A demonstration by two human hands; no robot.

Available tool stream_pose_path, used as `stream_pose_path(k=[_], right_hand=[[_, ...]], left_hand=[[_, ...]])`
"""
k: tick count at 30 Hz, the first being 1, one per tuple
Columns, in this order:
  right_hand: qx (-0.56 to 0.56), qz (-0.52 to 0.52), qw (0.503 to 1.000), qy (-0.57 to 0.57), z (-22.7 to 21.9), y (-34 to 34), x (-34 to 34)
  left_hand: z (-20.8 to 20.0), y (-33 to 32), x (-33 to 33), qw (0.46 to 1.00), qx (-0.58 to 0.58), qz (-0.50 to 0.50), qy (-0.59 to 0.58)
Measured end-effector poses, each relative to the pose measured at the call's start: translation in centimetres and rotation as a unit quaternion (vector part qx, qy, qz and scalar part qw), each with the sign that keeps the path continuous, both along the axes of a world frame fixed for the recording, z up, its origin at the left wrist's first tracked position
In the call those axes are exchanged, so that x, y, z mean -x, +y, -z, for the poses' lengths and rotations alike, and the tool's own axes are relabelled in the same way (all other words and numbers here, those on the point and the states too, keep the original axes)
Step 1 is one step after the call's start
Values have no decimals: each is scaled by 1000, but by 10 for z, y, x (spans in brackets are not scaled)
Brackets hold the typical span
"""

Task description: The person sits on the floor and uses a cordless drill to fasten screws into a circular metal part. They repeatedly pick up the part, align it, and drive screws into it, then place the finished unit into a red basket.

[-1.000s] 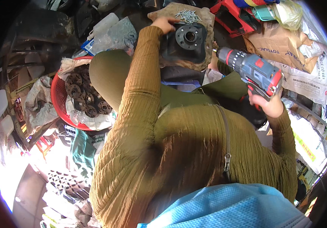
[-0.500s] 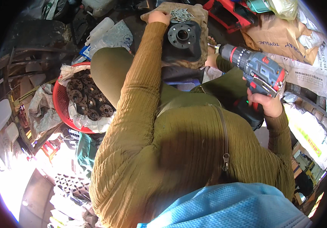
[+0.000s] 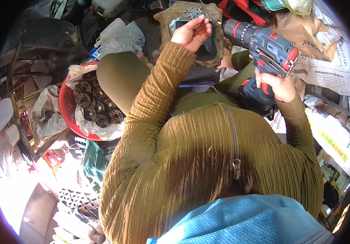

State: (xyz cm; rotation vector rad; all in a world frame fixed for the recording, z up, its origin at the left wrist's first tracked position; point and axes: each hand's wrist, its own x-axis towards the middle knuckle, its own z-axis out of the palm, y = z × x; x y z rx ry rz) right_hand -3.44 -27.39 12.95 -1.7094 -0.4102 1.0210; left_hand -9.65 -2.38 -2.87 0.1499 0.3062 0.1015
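At the far left, a red basket [image 3: 65, 106] sits on the cluttered floor, lined with crumpled paper and loaded with dark round flanged metal parts [image 3: 95, 106]. It lies just beside the person's raised left knee, which is clad in olive fabric.

Toward the middle, the left forearm in a ribbed mustard sleeve runs up to the left hand [image 3: 192, 33]. The hand is raised over a dark metal plate [image 3: 210, 49] that rests on a brown board [image 3: 167, 21] — the fingers are curled and pinched together at the thumb, holding a small screw [image 3: 215, 20] whose shaft points right. The screw is thin and only partly visible. A loose heap of similar screws [image 3: 194, 11] lies on the board just above the hand.

Right of centre, the tip of a cordless drill [image 3: 260, 44] sits at the screw; whether bit and screw touch cannot be told. The drill has a grey-blue body with red trim and a black battery pack at its base, and it is tilted with the chuck toward the upper left.

The right hand [image 3: 278, 86] is clenched around the drill's grip, with the battery pack below it, against the person's lap.

At the far right, printed paper sacks [image 3: 333, 61] and other bags are piled close beside the drill — they touch neither hand.
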Motion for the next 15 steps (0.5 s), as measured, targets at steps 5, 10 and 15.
stream_pose_path(k=[5,10,15], right_hand=[[3,-2,1000,4,-4,5,7],[8,-16,1000,-16,-4,4,8],[23,-16,999,-23,-5,3,8]], left_hand=[[-4,-5,3,1000,-13,-5,-11],[-9,-8,6,999,-31,-16,19],[-12,-14,5,999,-4,-44,10]])
